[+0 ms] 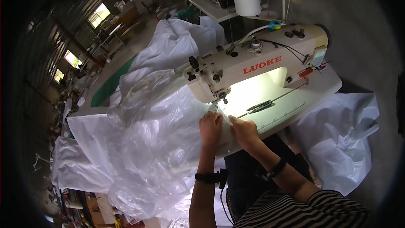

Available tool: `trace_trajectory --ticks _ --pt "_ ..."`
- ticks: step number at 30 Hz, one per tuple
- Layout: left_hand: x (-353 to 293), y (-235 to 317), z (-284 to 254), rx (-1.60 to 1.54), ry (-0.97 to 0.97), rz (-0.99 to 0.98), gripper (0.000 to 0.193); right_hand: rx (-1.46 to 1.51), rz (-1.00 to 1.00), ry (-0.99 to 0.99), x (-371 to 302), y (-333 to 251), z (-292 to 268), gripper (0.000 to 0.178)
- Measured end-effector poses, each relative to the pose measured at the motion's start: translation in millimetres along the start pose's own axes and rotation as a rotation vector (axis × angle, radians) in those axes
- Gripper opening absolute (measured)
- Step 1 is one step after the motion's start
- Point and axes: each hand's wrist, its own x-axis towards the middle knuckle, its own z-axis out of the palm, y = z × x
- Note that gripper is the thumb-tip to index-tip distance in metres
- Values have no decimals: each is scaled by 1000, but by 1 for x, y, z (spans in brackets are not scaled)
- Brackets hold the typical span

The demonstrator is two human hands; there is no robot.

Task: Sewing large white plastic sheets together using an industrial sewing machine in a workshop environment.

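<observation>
A white sewing machine (253, 63) stands before me, its work light shining onto the bed. Clear plastic sheet (156, 122) runs in a crumpled heap from the left up to the needle area. Just in front of the presser foot, my left hand (210, 127) has its fingers curled down on the sheet's edge. Close beside it, my right hand (244, 131) pinches the same sheet between thumb and fingers. Thread snips (260, 107) lie on the machine bed, a little beyond my right hand. The needle tip is too small to make out.
White fabric (173, 38) is heaped behind the plastic, over a green strip (112, 84). More white sheeting (341, 135) hangs at the right of the table. A large thread cone (247, 2) stands behind the machine. Cluttered benches fill the far left.
</observation>
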Motion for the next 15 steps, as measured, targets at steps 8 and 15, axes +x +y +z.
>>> trace_trajectory --ticks 8,15 --pt "-11 -7 3 54 115 155 10 -10 13 -1 -1 -1 -8 26" --pt "-10 5 -3 356 13 283 26 123 5 133 -3 3 -1 18"
